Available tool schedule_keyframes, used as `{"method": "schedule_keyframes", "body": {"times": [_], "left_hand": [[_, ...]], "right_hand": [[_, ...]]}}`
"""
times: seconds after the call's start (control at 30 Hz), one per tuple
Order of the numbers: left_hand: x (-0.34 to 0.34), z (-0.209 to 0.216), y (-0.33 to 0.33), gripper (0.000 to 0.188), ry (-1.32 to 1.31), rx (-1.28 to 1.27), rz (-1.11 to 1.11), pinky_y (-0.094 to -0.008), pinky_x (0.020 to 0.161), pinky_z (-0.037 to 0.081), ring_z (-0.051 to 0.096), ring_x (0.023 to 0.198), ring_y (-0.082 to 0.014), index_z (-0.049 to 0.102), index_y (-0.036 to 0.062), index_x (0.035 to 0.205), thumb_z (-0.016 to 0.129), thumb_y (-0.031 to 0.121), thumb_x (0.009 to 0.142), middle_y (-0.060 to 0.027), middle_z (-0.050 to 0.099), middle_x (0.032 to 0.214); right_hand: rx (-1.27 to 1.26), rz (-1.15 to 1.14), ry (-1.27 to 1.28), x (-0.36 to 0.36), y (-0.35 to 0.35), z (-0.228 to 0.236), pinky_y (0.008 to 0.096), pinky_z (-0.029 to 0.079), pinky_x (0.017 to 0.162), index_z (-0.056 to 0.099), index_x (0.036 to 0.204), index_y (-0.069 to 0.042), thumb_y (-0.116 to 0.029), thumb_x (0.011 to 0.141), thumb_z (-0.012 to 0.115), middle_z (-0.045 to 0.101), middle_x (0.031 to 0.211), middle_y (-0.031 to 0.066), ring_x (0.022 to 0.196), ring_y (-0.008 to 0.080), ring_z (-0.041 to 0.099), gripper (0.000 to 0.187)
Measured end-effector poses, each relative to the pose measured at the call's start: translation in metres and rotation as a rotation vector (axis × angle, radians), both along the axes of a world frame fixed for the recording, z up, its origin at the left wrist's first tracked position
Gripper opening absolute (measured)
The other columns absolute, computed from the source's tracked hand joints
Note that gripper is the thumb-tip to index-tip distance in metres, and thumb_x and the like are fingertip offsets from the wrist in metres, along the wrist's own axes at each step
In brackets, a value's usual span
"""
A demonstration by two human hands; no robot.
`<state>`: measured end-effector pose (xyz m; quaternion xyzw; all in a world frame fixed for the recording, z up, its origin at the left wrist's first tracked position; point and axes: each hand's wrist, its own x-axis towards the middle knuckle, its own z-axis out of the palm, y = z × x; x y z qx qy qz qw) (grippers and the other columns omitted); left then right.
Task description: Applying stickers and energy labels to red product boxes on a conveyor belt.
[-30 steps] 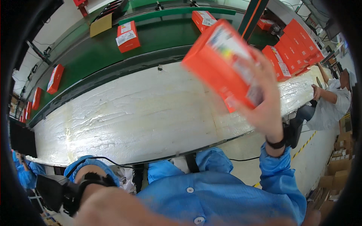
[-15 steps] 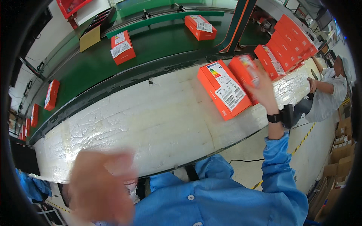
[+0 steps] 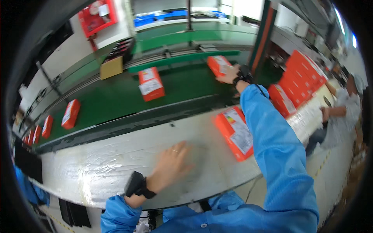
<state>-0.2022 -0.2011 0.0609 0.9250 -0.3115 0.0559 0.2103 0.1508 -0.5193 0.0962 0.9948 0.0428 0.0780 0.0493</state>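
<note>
At the conveyor's far right, my right hand [image 3: 230, 73] has its fingers closed round the near end of an orange box [image 3: 217, 62] with a white label. My left hand [image 3: 173, 161] is over the white work surface [image 3: 108, 167], fingers spread and nothing in them, slightly blurred. Between my hands, nearer the right sleeve, a larger-looking orange box [image 3: 237, 136] with a colour-barred label rests on that surface. My right sleeve covers its right edge and whatever lies directly behind it.
Several more orange boxes, one labelled box [image 3: 151, 83] among them, lie on the green conveyor [image 3: 112, 99]. A tall stack of orange boxes [image 3: 301, 79] stands at the right, beside a co-worker [image 3: 342, 112]. A dark post [image 3: 262, 39] rises near my right hand.
My right hand has left a box on the work surface and reached out to one on the conveyor. My left hand has come forward over the surface. The view has tilted upward.
</note>
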Motion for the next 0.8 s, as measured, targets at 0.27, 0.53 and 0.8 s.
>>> {"method": "schedule_keyframes", "body": {"times": [0.27, 0.53, 0.8], "left_hand": [[-0.076, 0.019, 0.069, 0.059, 0.198, -0.323, 0.379, -0.0452, 0.104, 0.047, 0.052, 0.130, -0.0400, 0.045, 0.0068, 0.146, 0.067, 0.027, 0.096, -0.0207, 0.048, 0.146], [-0.074, 0.036, 0.039, 0.046, 0.028, -0.504, 0.415, -0.0437, 0.091, 0.052, 0.061, 0.114, -0.0374, 0.053, 0.0071, 0.138, 0.065, 0.022, 0.097, -0.0170, 0.059, 0.130], [0.179, 0.034, 0.022, 0.058, -0.288, -0.084, 0.743, -0.0482, 0.094, 0.052, 0.061, 0.115, -0.0350, 0.061, 0.0101, 0.132, 0.070, 0.048, 0.089, -0.0163, 0.060, 0.127]], "right_hand": [[0.289, -0.190, 0.147, 0.077, -0.030, -0.010, 0.0493, 0.041, 0.112, 0.029, 0.159, -0.016, -0.053, 0.075, 0.071, 0.055, 0.144, 0.0253, 0.133, 0.0432, 0.053, 0.101], [0.386, 0.469, -0.072, -0.202, 0.027, 0.105, 0.0386, 0.046, 0.096, 0.038, 0.158, -0.023, -0.037, 0.092, 0.069, 0.054, 0.110, 0.0176, 0.104, 0.0318, 0.058, 0.074], [0.296, 0.407, -0.114, -0.407, 0.121, -0.015, 0.0513, 0.045, 0.094, 0.041, 0.155, -0.018, -0.044, 0.081, 0.078, 0.044, 0.132, 0.0286, 0.110, 0.0441, 0.051, 0.087]]}}
